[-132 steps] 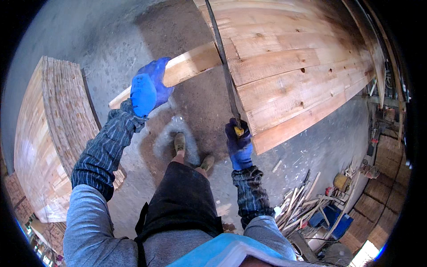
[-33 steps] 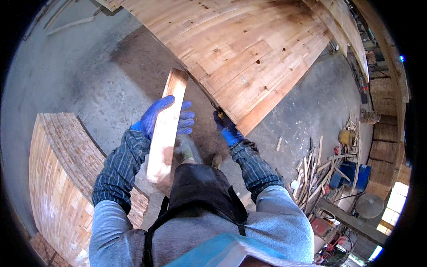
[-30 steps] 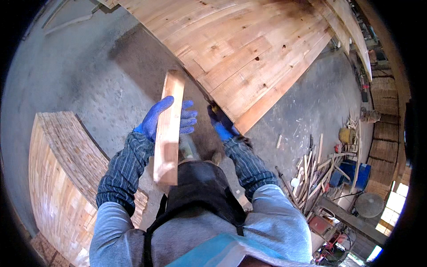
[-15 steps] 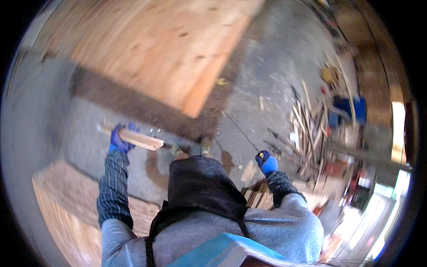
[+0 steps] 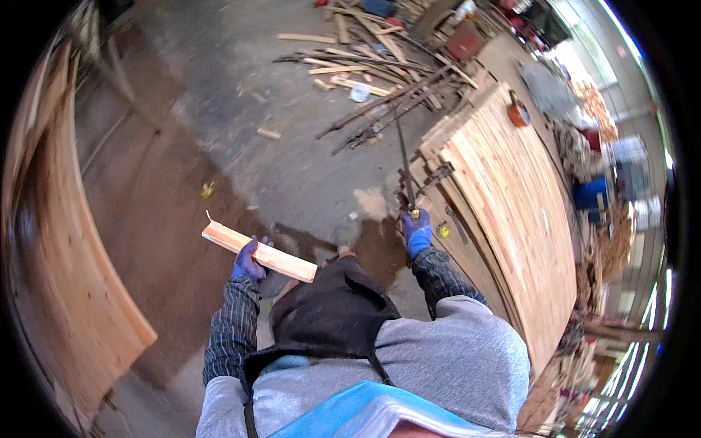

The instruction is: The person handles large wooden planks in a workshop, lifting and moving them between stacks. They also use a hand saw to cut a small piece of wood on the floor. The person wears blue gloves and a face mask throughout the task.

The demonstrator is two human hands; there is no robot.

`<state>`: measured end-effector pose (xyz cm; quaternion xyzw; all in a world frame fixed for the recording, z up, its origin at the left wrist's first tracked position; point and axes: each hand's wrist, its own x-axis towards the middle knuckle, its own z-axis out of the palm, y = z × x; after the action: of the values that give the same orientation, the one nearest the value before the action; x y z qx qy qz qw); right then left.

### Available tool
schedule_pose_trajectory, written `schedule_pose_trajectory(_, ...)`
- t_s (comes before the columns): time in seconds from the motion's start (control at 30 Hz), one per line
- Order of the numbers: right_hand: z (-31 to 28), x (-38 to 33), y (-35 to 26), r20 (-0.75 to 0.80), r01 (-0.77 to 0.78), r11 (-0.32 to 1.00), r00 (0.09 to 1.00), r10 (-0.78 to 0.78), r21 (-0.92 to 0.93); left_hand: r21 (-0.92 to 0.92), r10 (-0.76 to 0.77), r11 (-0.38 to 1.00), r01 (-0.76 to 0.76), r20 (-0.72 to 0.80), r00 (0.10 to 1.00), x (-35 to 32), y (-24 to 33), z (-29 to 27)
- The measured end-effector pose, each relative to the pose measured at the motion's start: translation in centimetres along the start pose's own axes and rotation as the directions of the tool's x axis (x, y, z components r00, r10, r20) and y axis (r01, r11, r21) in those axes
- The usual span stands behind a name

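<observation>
My left hand (image 5: 250, 263), in a blue-purple glove, is closed around a short pale wooden block (image 5: 259, 251). The block slants across in front of my dark apron, and a thin splinter or strip curls up from its far end. On the right, my right hand (image 5: 416, 228), also gloved in blue, grips a long thin dark rod (image 5: 404, 157) that points away from me. A bit of yellow shows where the rod meets the fist; its exact kind I cannot make out. Beside that hand lies a stack of pale wooden boards (image 5: 504, 190).
A small yellow object (image 5: 443, 231) lies at the stack's near edge, and an orange-red tool (image 5: 518, 114) sits on top. Scrap sticks and dark metal bars (image 5: 387, 109) litter the floor ahead. A large wooden panel (image 5: 80, 292) stands at left. A blue barrel (image 5: 590, 193) is farther right.
My view has swung to the right, bringing the board stack beside my right hand and the large panel to the far left. Both hands keep hold of the block and the rod.
</observation>
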<state>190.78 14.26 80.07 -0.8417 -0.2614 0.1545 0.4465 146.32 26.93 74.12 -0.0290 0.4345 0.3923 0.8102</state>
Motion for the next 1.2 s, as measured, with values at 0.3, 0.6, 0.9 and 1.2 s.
schedule_pose_trajectory(0.3, -18.2, 24.9, 12.4, -0.325, 0.021, 0.884, 0.926, -0.194, -0.467, 0.148, -0.302, 0.941, 0.305, -0.040, 0.952, 11.9, -14.8, 16.4)
schedule_pose_trajectory(0.6, -10.3, 23.1, -4.2, 0.705, -0.646, 0.755, 0.586, 0.398, 0.111, 0.473, -0.354, 0.837, 0.275, 0.085, 0.931, 15.7, -20.6, 33.8)
schedule_pose_trajectory(0.9, 8.8, 20.7, 1.0, 0.936, -0.933, 0.360, 0.141, 0.323, 0.016, 0.778, 0.233, 0.616, -0.126, -0.027, 0.972, 15.4, -16.3, 30.6)
schedule_pose_trajectory(1.2, 25.1, 31.9, -8.6, 0.976, -0.901, 0.415, 0.188, 0.112, 0.126, 0.164, 0.341, 0.940, -0.299, -0.467, 0.816, 4.4, -14.3, -3.9)
